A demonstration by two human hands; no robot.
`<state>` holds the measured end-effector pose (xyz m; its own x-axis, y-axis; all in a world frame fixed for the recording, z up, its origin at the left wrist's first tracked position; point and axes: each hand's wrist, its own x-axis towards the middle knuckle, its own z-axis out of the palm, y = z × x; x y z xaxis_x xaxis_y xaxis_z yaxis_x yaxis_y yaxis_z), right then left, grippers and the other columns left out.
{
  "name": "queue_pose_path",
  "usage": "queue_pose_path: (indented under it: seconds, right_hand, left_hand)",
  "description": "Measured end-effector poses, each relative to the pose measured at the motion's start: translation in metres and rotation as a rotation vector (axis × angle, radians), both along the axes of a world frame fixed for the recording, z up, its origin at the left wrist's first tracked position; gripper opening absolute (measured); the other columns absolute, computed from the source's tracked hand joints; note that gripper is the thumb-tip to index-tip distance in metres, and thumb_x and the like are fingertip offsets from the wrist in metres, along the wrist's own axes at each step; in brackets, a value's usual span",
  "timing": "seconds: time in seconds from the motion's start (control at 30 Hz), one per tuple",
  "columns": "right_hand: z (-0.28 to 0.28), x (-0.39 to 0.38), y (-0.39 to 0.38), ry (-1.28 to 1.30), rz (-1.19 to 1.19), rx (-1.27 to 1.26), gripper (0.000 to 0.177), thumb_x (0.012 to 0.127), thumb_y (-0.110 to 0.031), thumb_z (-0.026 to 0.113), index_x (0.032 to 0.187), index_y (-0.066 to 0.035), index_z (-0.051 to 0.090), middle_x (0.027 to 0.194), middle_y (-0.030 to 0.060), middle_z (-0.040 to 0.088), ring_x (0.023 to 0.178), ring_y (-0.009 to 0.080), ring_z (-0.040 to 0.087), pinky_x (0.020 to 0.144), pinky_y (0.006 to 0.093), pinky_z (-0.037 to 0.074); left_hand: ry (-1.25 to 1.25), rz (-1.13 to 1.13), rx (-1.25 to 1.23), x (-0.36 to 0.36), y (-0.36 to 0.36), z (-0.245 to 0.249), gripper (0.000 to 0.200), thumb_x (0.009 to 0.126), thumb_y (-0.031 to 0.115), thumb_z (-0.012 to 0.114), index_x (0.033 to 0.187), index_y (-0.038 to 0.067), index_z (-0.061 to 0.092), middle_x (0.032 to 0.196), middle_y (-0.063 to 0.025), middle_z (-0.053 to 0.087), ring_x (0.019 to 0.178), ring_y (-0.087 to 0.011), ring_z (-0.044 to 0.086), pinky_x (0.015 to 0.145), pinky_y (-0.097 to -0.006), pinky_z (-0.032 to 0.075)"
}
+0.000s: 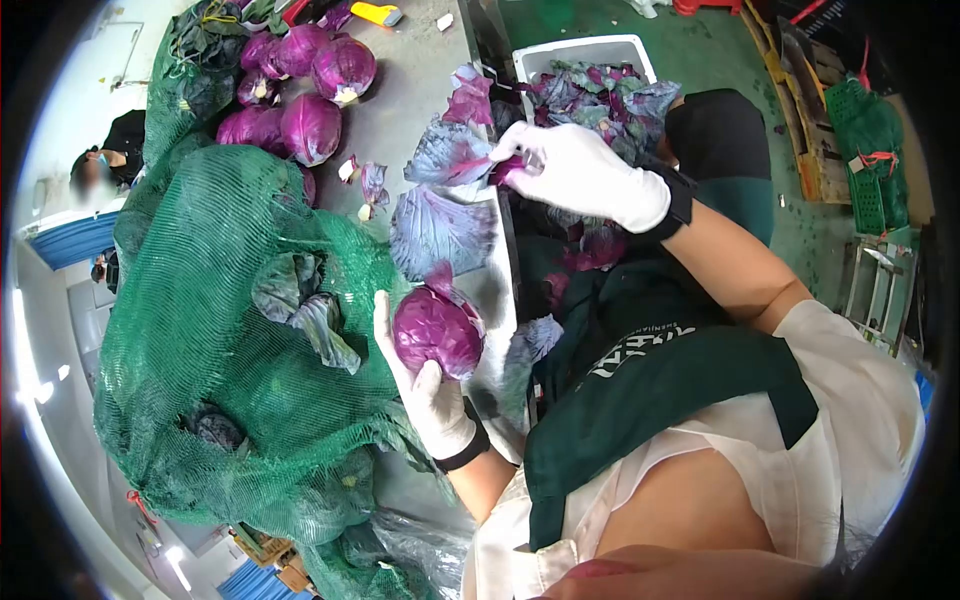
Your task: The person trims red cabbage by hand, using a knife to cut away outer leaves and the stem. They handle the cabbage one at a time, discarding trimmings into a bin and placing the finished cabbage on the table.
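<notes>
A peeled red cabbage [437,333] rests in my white-gloved left hand [432,410], fingers and thumb wrapped round its lower side. A small loose leaf flap stands up from the top of the head. My right hand [585,178], also gloved in white, is pinched on a purple cabbage leaf [507,168] at the table's edge. Large outer leaves [443,235] lie on the metal table between my two hands. Beyond the right hand, a white bin [583,45] holds a heap of torn leaves [600,100].
A green mesh sack [230,330] with cabbages inside covers much of the table's left. Several trimmed red cabbages [311,129] sit at the far end, near a yellow-handled tool [376,13]. Another person [125,150] stands beyond the table. A green crate [862,160] and wooden pallets [808,120] stand at right.
</notes>
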<state>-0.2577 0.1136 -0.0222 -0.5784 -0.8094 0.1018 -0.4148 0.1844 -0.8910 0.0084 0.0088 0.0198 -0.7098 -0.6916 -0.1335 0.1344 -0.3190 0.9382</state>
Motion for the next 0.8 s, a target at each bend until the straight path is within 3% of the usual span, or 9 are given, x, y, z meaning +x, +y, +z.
queue_pose_path:
  seconds: [0.07, 0.13, 0.17, 0.27, 0.33, 0.5, 0.57, 0.67, 0.8]
  right_hand:
    - [0.025, 0.017, 0.006, -0.014, 0.188, -0.217, 0.029, 0.083, -0.033, 0.071, 0.099, -0.011, 0.063, 0.078, 0.009, 0.069, 0.071, 0.0284, 0.069, 0.065, 0.0365, 0.054]
    - [0.052, 0.044, 0.013, -0.079, 0.344, -0.172, 0.032, 0.082, -0.033, 0.071, 0.1, -0.008, 0.061, 0.08, 0.0128, 0.069, 0.075, 0.0328, 0.069, 0.068, 0.0415, 0.054]
    - [0.049, 0.059, 0.011, 0.003, 0.31, -0.19, 0.037, 0.082, -0.034, 0.075, 0.101, -0.007, 0.058, 0.074, 0.0094, 0.066, 0.066, 0.0263, 0.067, 0.059, 0.0368, 0.053]
    - [0.043, 0.063, 0.006, -0.103, 0.327, -0.051, 0.033, 0.082, -0.028, 0.073, 0.097, -0.006, 0.054, 0.073, 0.0098, 0.064, 0.064, 0.0282, 0.065, 0.061, 0.0373, 0.052]
    - [0.03, 0.062, 0.003, -0.161, 0.29, -0.215, 0.027, 0.082, -0.021, 0.071, 0.094, -0.005, 0.053, 0.072, 0.0096, 0.06, 0.063, 0.0274, 0.062, 0.062, 0.0364, 0.051]
    - [0.016, 0.053, 0.006, -0.3, 0.321, -0.299, 0.023, 0.081, -0.016, 0.069, 0.093, -0.004, 0.053, 0.071, 0.0096, 0.057, 0.062, 0.0229, 0.057, 0.062, 0.0351, 0.048]
    - [0.02, 0.047, 0.013, -0.575, 0.363, -0.188, 0.021, 0.081, -0.015, 0.068, 0.093, -0.004, 0.054, 0.072, 0.0079, 0.057, 0.063, 0.0174, 0.054, 0.063, 0.033, 0.046]
    - [0.013, 0.044, 0.012, -0.559, 0.326, -0.136, 0.018, 0.081, -0.012, 0.066, 0.093, -0.004, 0.055, 0.073, 0.0064, 0.056, 0.064, 0.0132, 0.05, 0.063, 0.0309, 0.045]
    - [0.008, 0.037, 0.016, -0.431, 0.286, -0.299, 0.017, 0.079, -0.006, 0.064, 0.093, -0.004, 0.055, 0.074, 0.0023, 0.056, 0.066, 0.0114, 0.05, 0.063, 0.03, 0.045]
  left_hand:
    - [-0.009, 0.03, -0.057, -0.014, 0.001, 0.0, 0.093, 0.075, 0.026, 0.08, 0.151, 0.006, 0.03, 0.14, -0.0168, 0.045, 0.125, -0.0324, 0.051, 0.107, -0.0476, 0.043]
    - [-0.05, 0.056, -0.176, -0.031, 0.005, 0.004, 0.087, 0.079, 0.023, 0.077, 0.151, 0.005, 0.03, 0.138, -0.0162, 0.048, 0.124, -0.0313, 0.052, 0.107, -0.0453, 0.043]
    - [-0.071, 0.091, -0.242, -0.04, 0.013, 0.008, 0.081, 0.082, 0.02, 0.074, 0.15, 0.006, 0.032, 0.135, -0.0149, 0.05, 0.123, -0.0297, 0.052, 0.107, -0.0427, 0.042]
    - [-0.171, 0.135, -0.363, -0.049, 0.02, 0.009, 0.086, 0.077, 0.019, 0.081, 0.148, 0.005, 0.035, 0.142, -0.0155, 0.043, 0.128, -0.0295, 0.047, 0.11, -0.0423, 0.037]
    - [-0.227, 0.168, -0.692, -0.05, 0.02, 0.002, 0.08, 0.077, 0.012, 0.079, 0.147, 0.009, 0.038, 0.14, -0.0128, 0.045, 0.123, -0.0262, 0.05, 0.108, -0.0414, 0.04]
    - [-0.261, 0.166, -0.809, -0.057, 0.026, 0.003, 0.082, 0.075, 0.01, 0.081, 0.146, 0.007, 0.038, 0.143, -0.0115, 0.042, 0.129, -0.0248, 0.045, 0.111, -0.0408, 0.036]
    - [-0.276, 0.161, -0.857, -0.061, 0.026, 0.001, 0.082, 0.075, 0.009, 0.081, 0.145, 0.006, 0.039, 0.143, -0.0111, 0.042, 0.131, -0.0246, 0.044, 0.112, -0.0405, 0.035]
    - [-0.349, 0.209, -1.159, -0.068, 0.025, -0.005, 0.081, 0.067, 0.015, 0.082, 0.139, 0.005, 0.046, 0.135, -0.0153, 0.047, 0.128, -0.0318, 0.045, 0.113, -0.0456, 0.031]
    - [-0.298, 0.187, -1.011, -0.075, 0.03, -0.004, 0.082, 0.067, 0.015, 0.082, 0.14, 0.007, 0.045, 0.137, -0.015, 0.046, 0.128, -0.0317, 0.045, 0.112, -0.0463, 0.034]
